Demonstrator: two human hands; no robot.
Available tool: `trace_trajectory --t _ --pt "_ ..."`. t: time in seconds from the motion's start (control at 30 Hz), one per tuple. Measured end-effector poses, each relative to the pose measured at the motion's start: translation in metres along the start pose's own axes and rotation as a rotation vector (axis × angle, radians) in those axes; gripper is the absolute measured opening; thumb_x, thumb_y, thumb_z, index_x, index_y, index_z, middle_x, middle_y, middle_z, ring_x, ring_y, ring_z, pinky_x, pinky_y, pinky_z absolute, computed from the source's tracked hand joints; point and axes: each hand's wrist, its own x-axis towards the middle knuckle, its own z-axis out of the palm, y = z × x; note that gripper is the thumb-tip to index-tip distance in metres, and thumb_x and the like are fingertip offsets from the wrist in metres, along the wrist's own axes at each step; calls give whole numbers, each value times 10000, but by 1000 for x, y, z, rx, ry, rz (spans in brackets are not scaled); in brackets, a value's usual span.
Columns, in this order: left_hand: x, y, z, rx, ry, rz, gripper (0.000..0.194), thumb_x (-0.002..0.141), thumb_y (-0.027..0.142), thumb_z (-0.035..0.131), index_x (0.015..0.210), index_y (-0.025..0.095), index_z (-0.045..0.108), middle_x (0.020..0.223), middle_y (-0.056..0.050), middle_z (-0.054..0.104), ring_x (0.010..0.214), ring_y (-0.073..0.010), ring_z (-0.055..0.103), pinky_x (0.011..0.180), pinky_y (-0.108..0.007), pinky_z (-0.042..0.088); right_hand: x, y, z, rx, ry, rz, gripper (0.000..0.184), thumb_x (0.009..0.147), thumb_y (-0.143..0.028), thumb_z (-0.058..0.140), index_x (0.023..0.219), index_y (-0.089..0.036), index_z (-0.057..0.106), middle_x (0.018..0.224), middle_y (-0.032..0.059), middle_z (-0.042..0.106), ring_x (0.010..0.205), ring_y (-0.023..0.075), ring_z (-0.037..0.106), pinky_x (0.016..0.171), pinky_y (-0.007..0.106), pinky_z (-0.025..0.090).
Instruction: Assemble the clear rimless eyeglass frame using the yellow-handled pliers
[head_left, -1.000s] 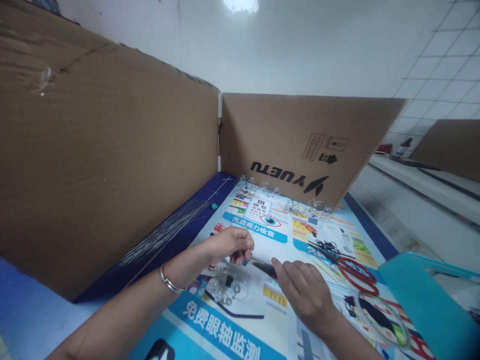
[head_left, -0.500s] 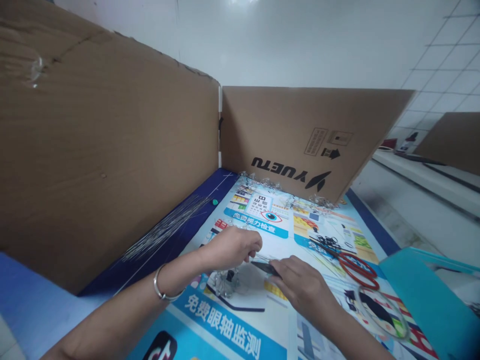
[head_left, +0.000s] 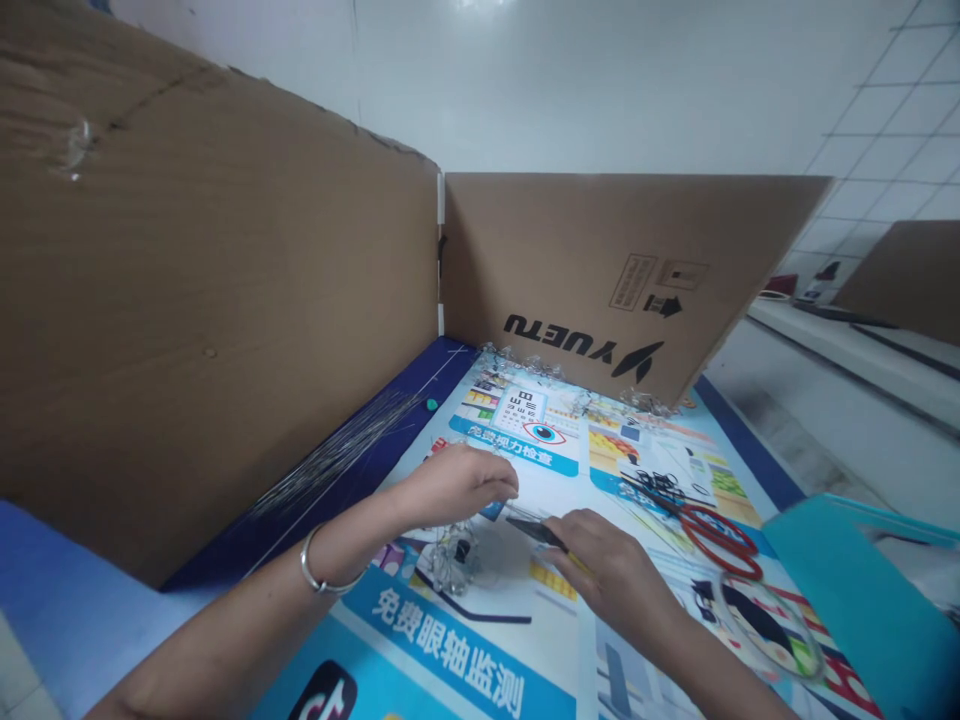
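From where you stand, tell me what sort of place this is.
Likely a makeshift craft workspace: a spread of thin wires, red-handled scissors and a pointed tool in the right hand suggest it.

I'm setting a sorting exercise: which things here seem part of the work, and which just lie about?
Seemingly in use:
- dark-tipped tool, in the right hand
- wire cluster, near the left hand

Seemingly lying about:
- red-handled scissors
- turquoise container
- small green lump
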Motion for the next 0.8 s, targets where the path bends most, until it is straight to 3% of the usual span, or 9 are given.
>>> trace_trajectory --t 0.17,0.33,0.43,0.6,0.8 --pt "0 -5 1 93 32 -113 207 864 226 446 737 176 602 684 5 632 628 -120 551 603 -208 369 -1 -1 2 -88 89 -13 224 883 -305 486 1024 -156 578 837 81 626 800 215 585 707 363 489" --pt "2 -3 -1 4 23 -169 216 865 186 387 732 179 557 639 18 604 616 -114 541 586 -197 365 -1 2 2 -36 242 13 226 882 -313 494 1036 -164 566 888 88 625 834 201 587 715 328 495" --pt "3 -1 2 -56 15 -181 197 854 197 400 712 180 537 610 31 589 619 -112 540 600 -198 365 0 -4 -2 -109 295 -67 220 859 -249 536 1052 -144 555 876 90 620 815 205 575 730 353 474" --pt "4 5 14 -227 -13 -210 199 865 212 384 723 174 519 571 44 567 570 -95 541 565 -185 356 -6 -18 -10 -396 283 -285 315 812 -128 566 1126 -105 558 879 108 631 822 243 561 728 415 436" --pt "3 7 19 -356 -5 -228 193 870 231 398 724 172 509 543 55 543 542 -88 525 562 -179 363 -8 -23 -13 -505 249 -355 322 814 -76 520 1132 -64 569 915 136 636 840 273 553 722 437 423"
